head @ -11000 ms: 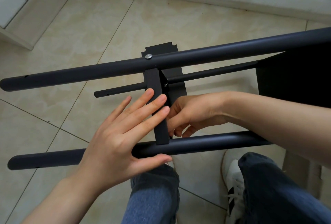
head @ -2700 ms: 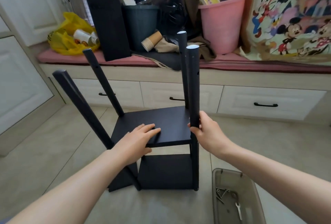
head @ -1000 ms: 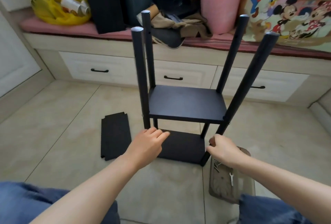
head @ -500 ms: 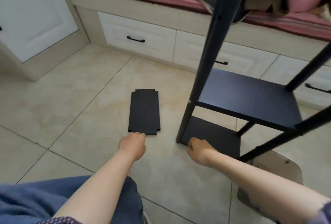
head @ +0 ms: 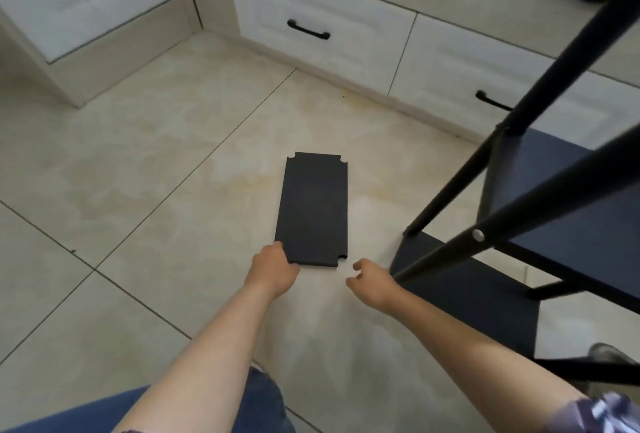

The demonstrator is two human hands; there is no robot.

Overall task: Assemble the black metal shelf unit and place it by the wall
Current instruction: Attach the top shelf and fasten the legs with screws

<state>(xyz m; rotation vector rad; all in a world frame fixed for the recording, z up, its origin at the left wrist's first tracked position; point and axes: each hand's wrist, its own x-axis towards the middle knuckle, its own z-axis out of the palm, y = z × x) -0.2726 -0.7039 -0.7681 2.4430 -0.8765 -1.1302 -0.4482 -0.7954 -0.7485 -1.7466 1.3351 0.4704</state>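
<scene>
Left hand (head: 273,269): grips near-left corner of loose panel (head: 313,210), flat on floor (head: 138,190) at 12 o'clock.
Right hand (head: 372,278): fingers loose, empty, just beside panel.
Shelf unit (head: 554,197): 3 o'clock, two shelves fitted; panel unmounted, wall placement apparently pending.

The loose shelf panel (head: 313,210) is lying flat on the floor (head: 138,190). To the panel's right the shelf unit (head: 554,197) is standing; behind the panel the drawers (head: 322,34) are running. The left hand (head: 273,269) is gripping the panel's near left corner, and the right hand (head: 372,282) is hovering just beside its near right corner.
</scene>
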